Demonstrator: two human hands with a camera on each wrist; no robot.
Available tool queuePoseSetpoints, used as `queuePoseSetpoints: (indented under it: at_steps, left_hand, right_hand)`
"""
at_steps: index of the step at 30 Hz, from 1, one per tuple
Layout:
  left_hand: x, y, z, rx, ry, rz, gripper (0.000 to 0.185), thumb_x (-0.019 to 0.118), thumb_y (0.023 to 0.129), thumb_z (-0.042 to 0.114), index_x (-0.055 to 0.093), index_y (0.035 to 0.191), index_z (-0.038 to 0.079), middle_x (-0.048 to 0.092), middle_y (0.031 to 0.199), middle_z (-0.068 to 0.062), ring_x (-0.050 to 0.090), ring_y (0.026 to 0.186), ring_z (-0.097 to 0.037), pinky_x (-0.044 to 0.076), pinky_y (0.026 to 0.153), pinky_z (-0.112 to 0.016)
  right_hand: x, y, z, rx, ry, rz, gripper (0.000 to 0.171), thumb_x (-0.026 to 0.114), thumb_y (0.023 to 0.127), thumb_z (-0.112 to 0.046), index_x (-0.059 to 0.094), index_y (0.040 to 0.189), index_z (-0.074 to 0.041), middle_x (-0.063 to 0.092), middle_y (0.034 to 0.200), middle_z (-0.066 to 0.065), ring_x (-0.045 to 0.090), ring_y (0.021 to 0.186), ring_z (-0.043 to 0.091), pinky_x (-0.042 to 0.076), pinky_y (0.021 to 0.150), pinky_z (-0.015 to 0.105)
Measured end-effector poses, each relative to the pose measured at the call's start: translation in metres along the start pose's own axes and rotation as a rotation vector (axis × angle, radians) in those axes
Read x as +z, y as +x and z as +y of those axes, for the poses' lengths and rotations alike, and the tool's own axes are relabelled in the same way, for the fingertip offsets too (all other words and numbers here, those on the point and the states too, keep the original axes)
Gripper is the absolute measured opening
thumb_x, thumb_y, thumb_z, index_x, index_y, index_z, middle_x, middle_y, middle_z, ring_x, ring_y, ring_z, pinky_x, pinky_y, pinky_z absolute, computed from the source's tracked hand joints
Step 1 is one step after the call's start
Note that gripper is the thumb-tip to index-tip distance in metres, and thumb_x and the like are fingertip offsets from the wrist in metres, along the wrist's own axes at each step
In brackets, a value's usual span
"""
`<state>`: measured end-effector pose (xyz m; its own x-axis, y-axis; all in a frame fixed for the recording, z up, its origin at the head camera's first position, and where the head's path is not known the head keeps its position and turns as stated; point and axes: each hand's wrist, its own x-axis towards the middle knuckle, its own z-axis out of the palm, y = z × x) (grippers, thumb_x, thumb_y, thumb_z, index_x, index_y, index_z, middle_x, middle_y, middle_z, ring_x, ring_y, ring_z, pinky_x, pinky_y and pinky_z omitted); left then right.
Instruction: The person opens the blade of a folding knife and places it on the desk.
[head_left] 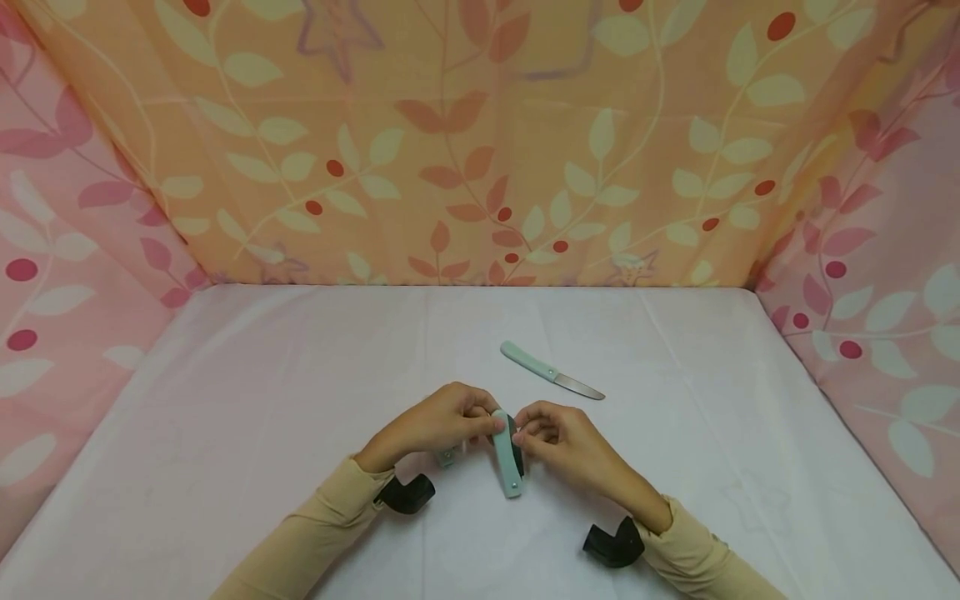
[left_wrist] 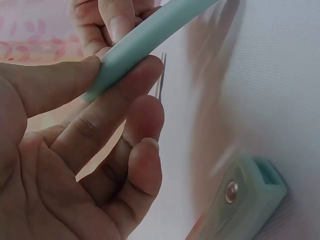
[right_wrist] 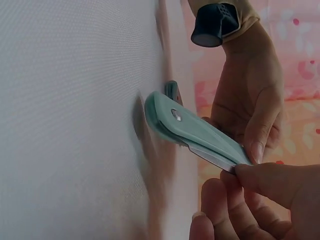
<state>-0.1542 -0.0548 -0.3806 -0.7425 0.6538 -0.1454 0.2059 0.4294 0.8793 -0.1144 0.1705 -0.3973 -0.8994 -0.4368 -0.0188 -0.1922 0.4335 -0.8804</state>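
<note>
Both hands meet over the white tabletop on a mint-green folding knife. My left hand pinches the far end of its handle between thumb and fingers. From the other side my right hand pinches the steel blade, which shows only slightly out of the handle. The knife's near end points toward me, just above the cloth. A second mint-handled knife lies open on the table behind the hands.
A small mint-green tool with a rivet lies on the cloth under my left hand, partly hidden. Patterned fabric walls close in the back and both sides of the table. Black wrist cameras sit on both sleeves.
</note>
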Motion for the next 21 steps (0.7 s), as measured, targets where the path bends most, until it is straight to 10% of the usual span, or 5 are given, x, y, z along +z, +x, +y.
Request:
queuePoseSetpoints:
  at_steps: [21]
  left_hand:
    - [-0.0085,0.0005,-0.0063,0.041,0.010,-0.004,0.017,0.060,0.099,0.015,0.068,0.105,0.002,0.075,0.086,-0.012,0.059,0.070,-0.014,0.045,0.056,-0.022]
  right_hand:
    - [-0.0088,0.0013,0.0017,0.000,0.033,0.028,0.016,0.065,0.096,-0.012,0.060,0.103,0.002,0.069,0.085,0.015,0.065,0.071,0.013,0.051,0.064,0.023]
